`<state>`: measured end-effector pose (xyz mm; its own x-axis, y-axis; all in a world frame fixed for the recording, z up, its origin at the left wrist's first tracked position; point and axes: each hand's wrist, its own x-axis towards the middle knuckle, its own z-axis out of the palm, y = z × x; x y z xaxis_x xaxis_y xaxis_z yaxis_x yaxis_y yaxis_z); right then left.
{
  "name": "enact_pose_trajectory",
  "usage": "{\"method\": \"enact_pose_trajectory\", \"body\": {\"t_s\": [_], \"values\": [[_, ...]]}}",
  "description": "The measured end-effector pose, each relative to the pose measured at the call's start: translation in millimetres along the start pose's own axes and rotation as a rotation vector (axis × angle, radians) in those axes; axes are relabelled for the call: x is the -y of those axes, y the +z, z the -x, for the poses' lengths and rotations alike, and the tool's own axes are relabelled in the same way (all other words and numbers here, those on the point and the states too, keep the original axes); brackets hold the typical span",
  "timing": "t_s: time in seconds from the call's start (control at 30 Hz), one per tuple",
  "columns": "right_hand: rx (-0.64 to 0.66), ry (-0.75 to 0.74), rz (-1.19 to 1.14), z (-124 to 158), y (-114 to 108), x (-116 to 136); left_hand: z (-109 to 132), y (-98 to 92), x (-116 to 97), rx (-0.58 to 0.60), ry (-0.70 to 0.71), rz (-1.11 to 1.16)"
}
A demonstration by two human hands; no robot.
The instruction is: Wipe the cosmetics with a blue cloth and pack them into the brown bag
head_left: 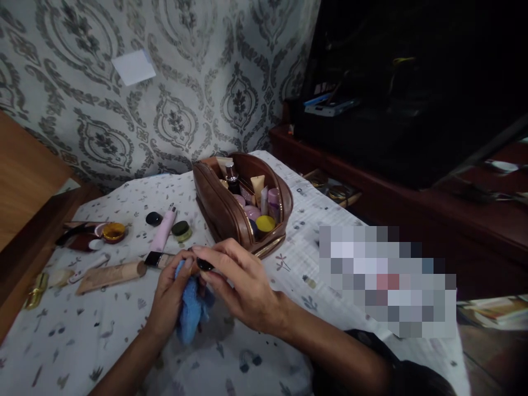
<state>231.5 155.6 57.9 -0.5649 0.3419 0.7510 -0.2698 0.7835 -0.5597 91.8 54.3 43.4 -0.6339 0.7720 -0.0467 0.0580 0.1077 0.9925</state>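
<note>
My left hand [172, 294] is closed round a crumpled light-blue cloth [190, 311], which hangs below the fingers. Between the thumb and fingers of my right hand [239, 280] is a small glossy black cap [204, 264], held against the cloth. Whether the cap sits on a container is hidden by the fingers and cloth. Just beyond my hands stands a brown makeup bag [218, 206], unzipped, with tubes, bottles and a yellow-lidded jar [265, 223] inside. A dark bottle [159, 260] lies close to my left hand.
Left on the patterned tablecloth [136, 335] are a beige tube [111, 276], a pink tube [164, 228], a green-lidded jar [182, 231], a black round item [154, 219] and an amber jar [113, 232]. A pixelated patch covers the right side. Dark red furniture stands beyond.
</note>
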Motion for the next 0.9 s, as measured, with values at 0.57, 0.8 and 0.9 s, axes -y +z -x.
{"method": "enact_pose_trajectory", "body": {"t_s": [0.57, 0.8, 0.9], "values": [[-0.033, 0.267, -0.177, 25, 18, -12, 5, -22.4, -7, -0.03, 0.731, -0.825], [0.025, 0.183, -0.2, 28, 19, -19, 11, -4.6, -13, 0.095, 0.54, -0.625], [0.085, 0.205, -0.241, 29, 21, -20, 7, -5.6, -9, 0.125, 0.468, -0.553]]}}
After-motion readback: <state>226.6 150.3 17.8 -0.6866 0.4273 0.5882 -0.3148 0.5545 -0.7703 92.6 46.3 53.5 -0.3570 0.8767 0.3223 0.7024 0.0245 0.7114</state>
